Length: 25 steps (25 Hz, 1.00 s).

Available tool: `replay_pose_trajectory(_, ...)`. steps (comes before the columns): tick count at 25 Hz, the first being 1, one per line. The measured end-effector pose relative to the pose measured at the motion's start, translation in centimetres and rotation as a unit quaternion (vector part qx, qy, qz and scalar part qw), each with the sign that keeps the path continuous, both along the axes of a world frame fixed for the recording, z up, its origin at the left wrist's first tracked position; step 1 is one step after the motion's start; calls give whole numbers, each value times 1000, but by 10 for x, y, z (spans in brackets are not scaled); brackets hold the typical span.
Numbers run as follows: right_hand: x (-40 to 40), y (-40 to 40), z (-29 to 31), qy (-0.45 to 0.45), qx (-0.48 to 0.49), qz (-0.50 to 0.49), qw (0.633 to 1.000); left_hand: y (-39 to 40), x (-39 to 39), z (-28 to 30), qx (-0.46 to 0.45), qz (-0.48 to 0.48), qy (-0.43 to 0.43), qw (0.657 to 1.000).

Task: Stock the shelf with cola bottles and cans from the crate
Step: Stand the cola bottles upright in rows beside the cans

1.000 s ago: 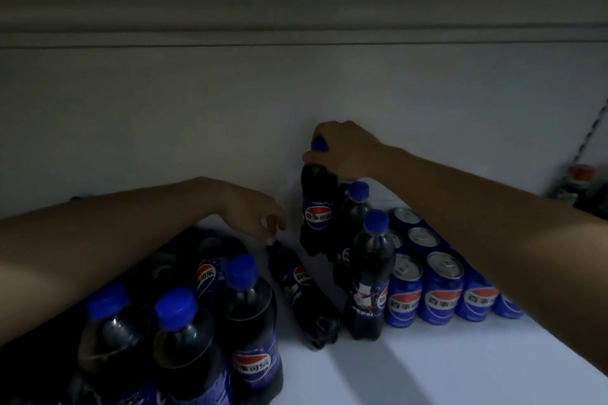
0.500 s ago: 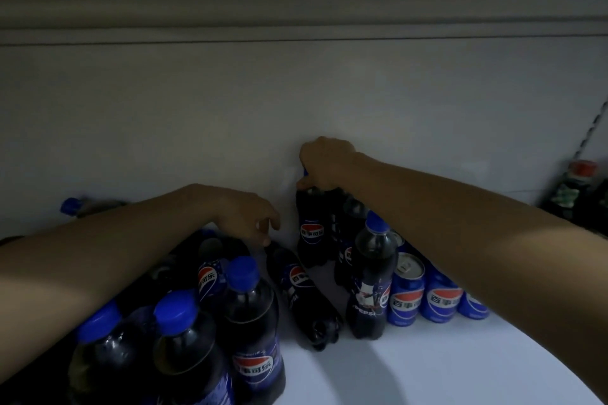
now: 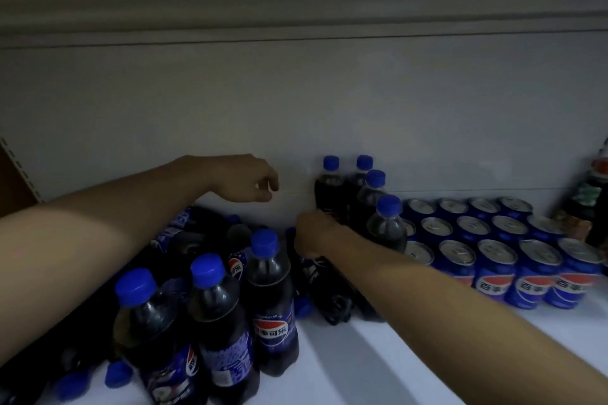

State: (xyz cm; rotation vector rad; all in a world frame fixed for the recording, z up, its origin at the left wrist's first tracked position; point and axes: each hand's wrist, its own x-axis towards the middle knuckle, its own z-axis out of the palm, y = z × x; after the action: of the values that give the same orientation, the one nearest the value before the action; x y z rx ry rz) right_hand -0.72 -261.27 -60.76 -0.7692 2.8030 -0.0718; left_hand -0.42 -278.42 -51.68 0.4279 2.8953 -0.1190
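Observation:
Dark cola bottles with blue caps and blue cola cans fill a white shelf (image 3: pixel 378 368). A row of upright bottles (image 3: pixel 329 187) stands against the back wall at centre. Right of it sit rows of cans (image 3: pixel 493 260). One bottle lies on its side (image 3: pixel 330 296) between this row and a bottle cluster (image 3: pixel 269 299) on the left. My right hand (image 3: pixel 314 235) is closed around the upper part of the lying bottle. My left hand (image 3: pixel 246 182) hovers above the left cluster with loosely curled fingers, holding nothing.
The grey back wall (image 3: pixel 329 102) stands close behind the bottles. A dark bottle with a red cap (image 3: pixel 592 194) is at the far right. Loose blue caps of lying bottles (image 3: pixel 116 373) show at the front left. Bare shelf lies at the front right.
My right hand has let go of the upright bottle at the back wall and dropped onto the lying bottle. My left hand has risen slightly. The view has shifted, showing more cans.

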Motion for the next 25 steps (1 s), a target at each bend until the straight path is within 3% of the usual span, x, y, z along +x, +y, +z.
replay_pose_trajectory(6, 0, 10, -47, -99, -104, -170, 975, 6, 37, 25, 35, 6, 30, 999)
replay_pose_trajectory(10, 10, 10, -47, -105, -192, -195, 956, 26, 71, 54, 149, 16, 105, 983)
replay_pose_trajectory(14, 15, 16, -24, -63, -293, -185, 936, 49, 104, 61, 339, 45, 174, 923)
replay_pose_trajectory(17, 23, 29, 12, -54, -387, -160, 906, 55, 101, 49, 313, 92, 183, 927)
replay_pose_trajectory(21, 41, 47, 69, 17, -495, -92, 864, 61, 92, 51, 393, 183, 96, 896)
replay_pose_trajectory(25, 55, 61, 117, 70, -552, -52, 829, 90, 100, 46, 408, 143, 2, 902)
